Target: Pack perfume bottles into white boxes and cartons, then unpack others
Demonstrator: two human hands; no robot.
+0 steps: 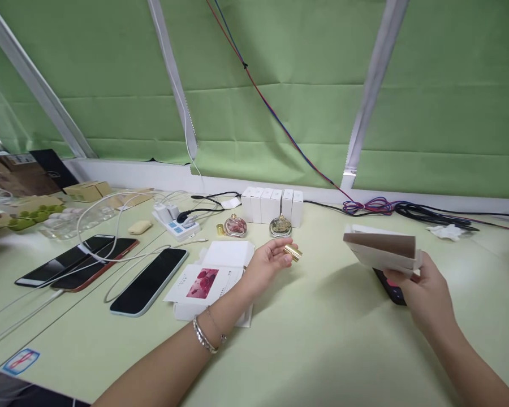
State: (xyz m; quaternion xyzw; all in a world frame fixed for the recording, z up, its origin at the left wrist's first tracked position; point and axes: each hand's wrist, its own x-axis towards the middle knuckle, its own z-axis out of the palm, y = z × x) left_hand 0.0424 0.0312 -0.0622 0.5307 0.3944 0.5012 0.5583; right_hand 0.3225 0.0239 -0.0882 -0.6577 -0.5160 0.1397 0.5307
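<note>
- Currently the left hand [267, 261] has its fingers closed on a small gold cap [293, 252], pinched between thumb and fingertips, just above the middle of the surface [322, 350].
- Toward the right edge, the right hand [424, 294] is clamped on a flat white carton [382, 249], gripped from below and tilted so that its brown inner face shows.
- The two hands are well apart, each with its own thing.
- A dark device [393, 291] sits under the right hand's fingers. Whether it is held or lying on the surface cannot be told.
- Near the far edge stand two round perfume bottles, a pink one [236, 226] and a greenish-gold one [280, 226], both without caps. A row of white boxes [272, 204] stands just behind them, and a second gold piece [220, 229] is beside the pink bottle.
- A printed card with a pink picture [203, 282] lies on white packaging close to the left wrist.
- Toward the left edge lie three phones [149, 281] on charging cables, near a power strip [176, 226].
- Judging from this, the step in hand is the handling of a loose cap and an unfolded carton, with both bottles open.
- The cap is small and smooth, so any further move with it calls for a steady pinch. It must also stay square to whatever neck it meets.
- The carton is limp, and it probably needs both hands to be shaped.
</note>
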